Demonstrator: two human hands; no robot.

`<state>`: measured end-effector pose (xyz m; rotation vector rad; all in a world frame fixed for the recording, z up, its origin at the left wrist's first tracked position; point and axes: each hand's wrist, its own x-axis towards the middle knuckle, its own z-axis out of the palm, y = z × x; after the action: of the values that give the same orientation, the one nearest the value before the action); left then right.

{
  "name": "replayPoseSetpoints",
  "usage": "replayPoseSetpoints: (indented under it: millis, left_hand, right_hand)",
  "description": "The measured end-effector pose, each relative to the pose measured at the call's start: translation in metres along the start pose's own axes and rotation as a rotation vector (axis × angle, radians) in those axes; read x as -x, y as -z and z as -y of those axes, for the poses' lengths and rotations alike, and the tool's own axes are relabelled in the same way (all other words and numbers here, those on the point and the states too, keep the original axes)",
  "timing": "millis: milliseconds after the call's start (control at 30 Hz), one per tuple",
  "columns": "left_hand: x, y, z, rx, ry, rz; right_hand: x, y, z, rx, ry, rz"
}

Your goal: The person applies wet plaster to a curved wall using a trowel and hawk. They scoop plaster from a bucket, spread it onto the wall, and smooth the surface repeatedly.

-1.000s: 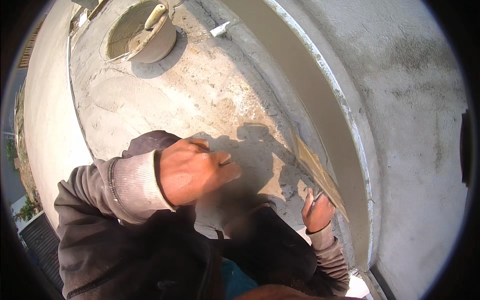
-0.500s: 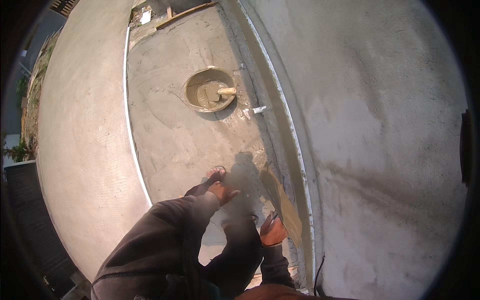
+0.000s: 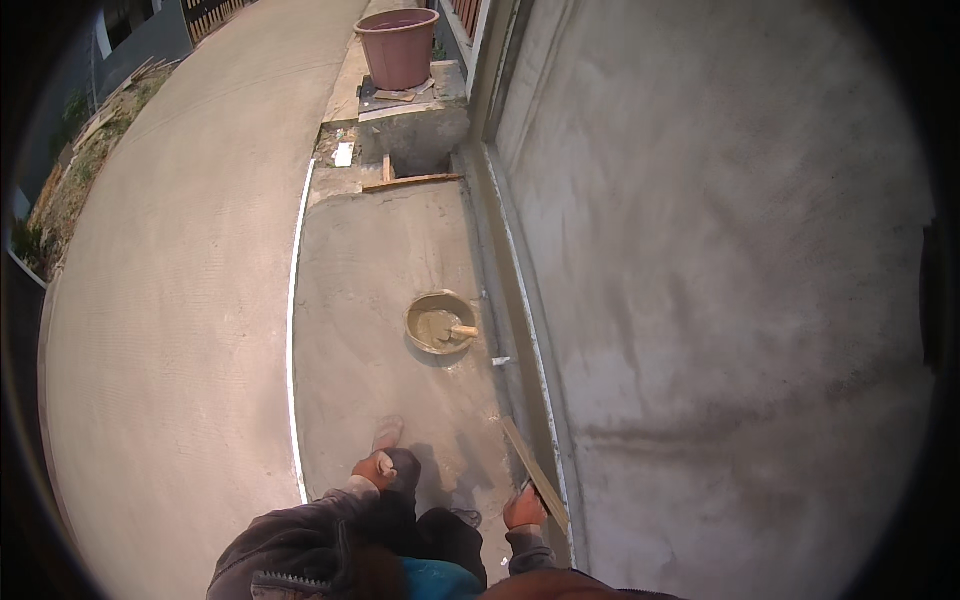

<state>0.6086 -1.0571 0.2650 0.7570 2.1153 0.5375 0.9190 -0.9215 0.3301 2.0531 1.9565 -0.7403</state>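
Observation:
My right hand (image 3: 525, 507) is closed on a long wooden float (image 3: 538, 475), a narrow board slanting beside the channel at the wall's foot. The grip under my fingers is mostly hidden. My left hand (image 3: 375, 469) rests curled by my left knee, with nothing visible in it. Ahead of my bare foot (image 3: 388, 432) stands a round basin (image 3: 411, 325) with wet grey mortar (image 3: 436, 324). A trowel's wooden handle (image 3: 463, 331) sticks out of the mortar toward the right.
A grey plastered wall (image 3: 720, 250) rises on the right. Along the left, a white edge strip (image 3: 293, 300) divides the mortar-coated strip (image 3: 350, 270) from the concrete road (image 3: 190, 300). A wooden batten (image 3: 412, 183) crosses the far end, before a block bearing a pink tub (image 3: 397, 55).
My view has tilted up and ahead, bringing in the pink tub and lowering the basin in the picture. The right hand keeps hold of the float; the left stays by my leg.

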Motion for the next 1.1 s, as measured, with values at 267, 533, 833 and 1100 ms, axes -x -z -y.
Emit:
replayPoseSetpoints:
  millis: [267,533,833,1100]
  left_hand:
    - [-0.14,0.06,-0.015,-0.134,-0.354,0.141]
    - [-0.239,0.172,-0.027,-0.265,-0.209,0.197]
    - [-0.215,0.199,-0.118,-0.153,-0.295,0.329]
    - [-0.167,0.186,-0.157,-0.024,-0.38,0.6]
  right_hand:
    - [-0.006,-0.024,0.064,0.069,-0.308,0.014]
    - [-0.007,-0.061,0.118,0.114,-0.527,-0.018]
    - [-0.027,-0.098,0.112,0.321,-0.136,-0.339]
    - [-0.023,0.031,0.291,-0.071,0.19,-0.458]
